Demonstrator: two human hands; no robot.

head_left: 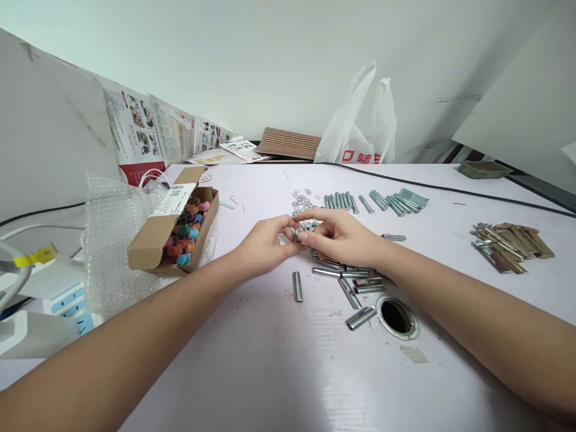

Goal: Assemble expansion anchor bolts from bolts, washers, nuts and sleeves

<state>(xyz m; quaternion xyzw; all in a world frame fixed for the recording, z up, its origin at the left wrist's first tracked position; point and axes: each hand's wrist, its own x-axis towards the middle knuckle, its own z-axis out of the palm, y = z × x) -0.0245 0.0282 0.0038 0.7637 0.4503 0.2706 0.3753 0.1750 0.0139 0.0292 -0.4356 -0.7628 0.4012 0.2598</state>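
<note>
My left hand [269,243] and my right hand [339,235] meet at the middle of the table, fingertips almost touching. Both have bent fingers in a pinch; whatever sits between the tips is too small to make out. Small metal nuts [308,227] show just behind and between the fingers. Beyond them lies a scatter of thin ring washers [302,199]. Metal sleeves [326,272] lie partly under my right hand, with one separate sleeve [297,287] standing apart nearer to me. Past my right hand, threaded bolts [341,201] are lined up in a row.
A cardboard box [209,225] of colourful caps stands at left beside bubble wrap [117,240] and power strips [67,300]. A round table hole [396,317] is near my right forearm. Brass-coloured anchor bolts [513,246] lie at right. A black cable [432,186] crosses behind.
</note>
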